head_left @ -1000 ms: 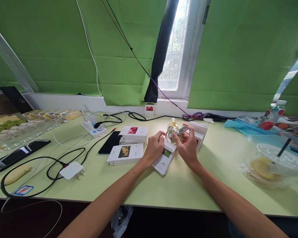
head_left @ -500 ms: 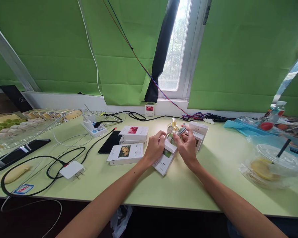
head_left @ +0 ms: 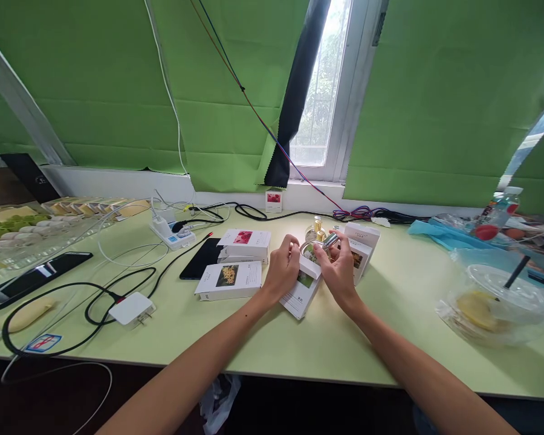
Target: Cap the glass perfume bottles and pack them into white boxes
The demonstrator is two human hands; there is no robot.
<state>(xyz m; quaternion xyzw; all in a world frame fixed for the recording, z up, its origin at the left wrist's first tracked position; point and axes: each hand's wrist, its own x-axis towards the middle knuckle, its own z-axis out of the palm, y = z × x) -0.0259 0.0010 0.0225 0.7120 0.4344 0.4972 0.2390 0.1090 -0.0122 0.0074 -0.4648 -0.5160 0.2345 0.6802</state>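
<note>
In the head view, my right hand (head_left: 338, 272) is closed around a round clear perfume bottle (head_left: 309, 251) with a silver cap (head_left: 330, 240). My left hand (head_left: 281, 267), its fingers curled, grips the upper end of a white box (head_left: 298, 298) with a green picture. The bottle is just above that box's raised end; whether they touch is unclear. Behind the hands stands another perfume bottle (head_left: 318, 228) with a gold top. An open white box (head_left: 364, 249) leans right of my right hand, partly covered by it.
Left of my hands lie a white box with yellow flowers (head_left: 229, 281), a white box with a red picture (head_left: 248, 243) and a dark phone (head_left: 198, 262). Further left are cables, a power strip (head_left: 176, 238) and a white charger (head_left: 132, 309). A bagged drink cup (head_left: 489, 302) stands right.
My right hand and the perfume bottle have shifted slightly left. The box under my left hand has barely moved.
</note>
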